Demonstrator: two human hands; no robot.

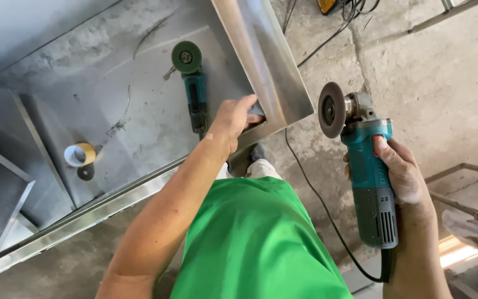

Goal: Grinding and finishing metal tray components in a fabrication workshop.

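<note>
My right hand grips a teal and grey angle grinder, held upright in the air, its round abrasive disc facing left toward the corner of a stainless steel sheet-metal piece. My left hand rests on that corner's lower edge, fingers curled over the folded rim. The disc is apart from the metal, a short gap to its right. A black cord runs from the grinder's base down across the floor.
A second teal angle grinder with a green disc lies on the steel surface. A roll of tape and a dark disc sit at left. Cables trail on the concrete floor; a metal frame stands at right.
</note>
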